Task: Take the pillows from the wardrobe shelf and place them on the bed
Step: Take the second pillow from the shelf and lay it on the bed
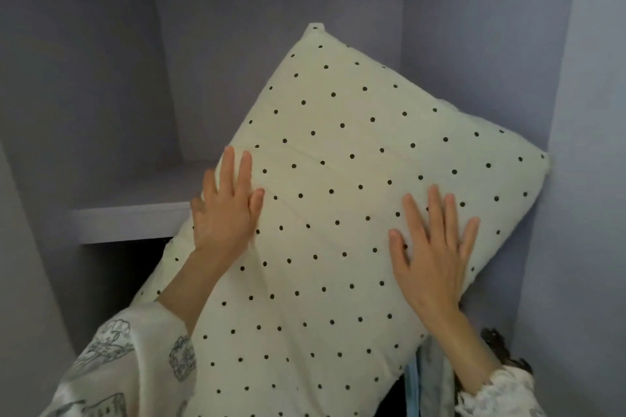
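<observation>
A large cream pillow with black polka dots leans tilted out of the wardrobe, its top corner up against the back wall and its lower end hanging past the shelf toward me. My left hand lies flat on the pillow's left edge, fingers spread. My right hand presses flat on its right side, fingers apart. Neither hand closes around the fabric. The bed is out of view.
Pale lilac wardrobe walls box the shelf in on the left, back and right. Below the shelf is a dark compartment. Hanging clothes, blue and dark fabric, show at the lower right.
</observation>
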